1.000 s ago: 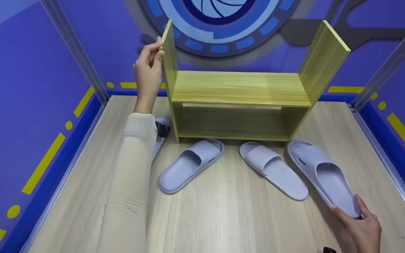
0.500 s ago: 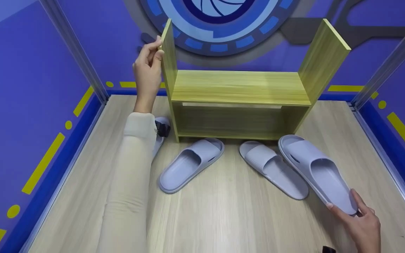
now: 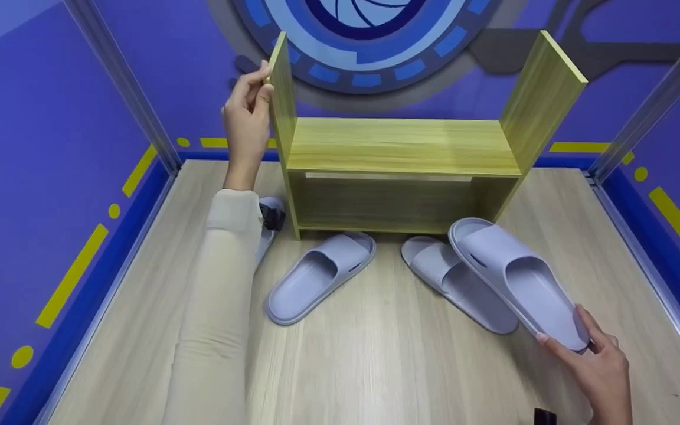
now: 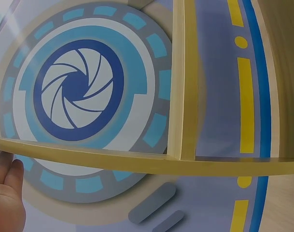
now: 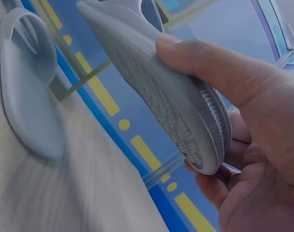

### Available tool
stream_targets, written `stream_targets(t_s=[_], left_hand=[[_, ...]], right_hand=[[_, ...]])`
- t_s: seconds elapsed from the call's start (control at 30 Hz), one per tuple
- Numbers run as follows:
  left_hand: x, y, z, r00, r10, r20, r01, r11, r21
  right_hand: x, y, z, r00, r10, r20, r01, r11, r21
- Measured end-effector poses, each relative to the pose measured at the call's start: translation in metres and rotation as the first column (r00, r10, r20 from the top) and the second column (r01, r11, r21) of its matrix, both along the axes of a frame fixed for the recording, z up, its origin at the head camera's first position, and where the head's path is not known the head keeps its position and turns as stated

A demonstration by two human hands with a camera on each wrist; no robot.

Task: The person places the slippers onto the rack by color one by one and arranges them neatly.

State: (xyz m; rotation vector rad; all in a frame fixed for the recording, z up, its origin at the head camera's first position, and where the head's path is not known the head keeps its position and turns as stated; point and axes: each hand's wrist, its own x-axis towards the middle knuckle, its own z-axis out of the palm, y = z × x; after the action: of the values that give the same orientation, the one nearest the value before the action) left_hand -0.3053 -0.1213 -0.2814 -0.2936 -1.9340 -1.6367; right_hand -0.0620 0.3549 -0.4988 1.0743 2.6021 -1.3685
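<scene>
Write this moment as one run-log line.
left hand grips shelf's left panel | right hand holds slide slipper aloft by heel | another slide slipper lies below

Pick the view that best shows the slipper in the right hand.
Head view: the held slipper shows nearly whole, from above. The right wrist view crops it but reveals its sole; the left wrist view shows none.

Right hand (image 3: pixel 601 367) farther left, apparently higher, its slipper (image 3: pixel 532 289) now partly over another slipper (image 3: pixel 471 295)
</scene>
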Motion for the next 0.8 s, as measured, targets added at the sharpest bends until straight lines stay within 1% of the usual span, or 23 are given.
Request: stream_targets(t_s=[0.13, 0.2, 0.3, 0.43, 0.57, 0.8], left_hand=[[0.001, -0.001, 0.0, 1.0, -0.015, 0.002, 0.015, 1.0, 0.018], [0.001, -0.001, 0.0, 1.0, -0.017, -0.001, 0.017, 1.0, 0.02], [0.0, -0.001, 0.0, 1.0, -0.015, -0.004, 0.015, 1.0, 0.017], [0.0, 0.0, 0.0, 1.0, 0.002, -0.002, -0.002, 1.0, 0.006], [0.0, -0.001, 0.001, 1.0, 0.009, 0.006, -0.009, 1.0, 0.007], [0.001, -0.001, 0.0, 1.0, -0.007, 0.007, 0.006, 1.0, 0.011]], right_hand=[[-0.001, -0.006, 0.006, 0.999, 0.029, -0.023, -0.029, 1.0, -0.002], [-0.002, -0.008, 0.01, 0.997, 0.054, -0.054, -0.053, 0.999, 0.012], [-0.003, -0.013, 0.014, 0.992, 0.089, -0.094, -0.085, 0.996, 0.04], [-0.005, -0.019, 0.022, 0.981, 0.132, -0.139, -0.119, 0.988, 0.102], [-0.009, -0.025, 0.03, 0.967, 0.169, -0.19, -0.14, 0.977, 0.16], [-0.014, -0.034, 0.044, 0.934, 0.213, -0.286, -0.154, 0.964, 0.215]])
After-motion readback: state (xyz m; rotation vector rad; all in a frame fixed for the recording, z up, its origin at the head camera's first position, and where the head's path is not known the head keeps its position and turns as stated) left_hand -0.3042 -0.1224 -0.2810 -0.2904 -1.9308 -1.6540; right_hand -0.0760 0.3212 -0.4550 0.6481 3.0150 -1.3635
